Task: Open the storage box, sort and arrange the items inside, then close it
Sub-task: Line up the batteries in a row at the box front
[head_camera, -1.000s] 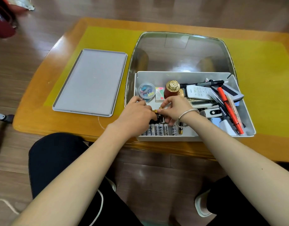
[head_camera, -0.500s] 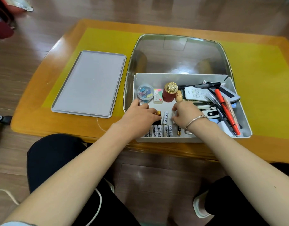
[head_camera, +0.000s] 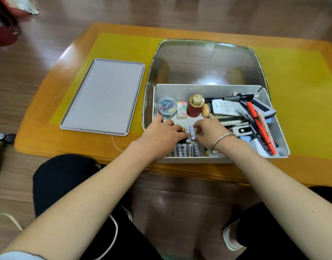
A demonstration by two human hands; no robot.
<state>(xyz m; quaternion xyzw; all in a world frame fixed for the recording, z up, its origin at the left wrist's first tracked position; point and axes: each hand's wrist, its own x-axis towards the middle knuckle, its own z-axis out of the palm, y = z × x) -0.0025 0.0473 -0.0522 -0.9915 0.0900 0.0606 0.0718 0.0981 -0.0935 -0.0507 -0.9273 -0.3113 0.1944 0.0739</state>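
Sorting batteries (head_camera: 191, 131) | lying lengthwise front-to-back between both hands | right hand (head_camera: 211, 133) pinches one | left hand (head_camera: 164, 135) curled, grip hidden

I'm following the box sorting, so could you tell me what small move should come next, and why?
Probably set the loose batteries between the left hand and right hand down beside the battery row at the near wall of the storage box; they lie askew behind that row.

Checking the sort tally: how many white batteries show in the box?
6 white batteries: four side by side at the box front wall, two between left hand and right hand. Others may hide under them.
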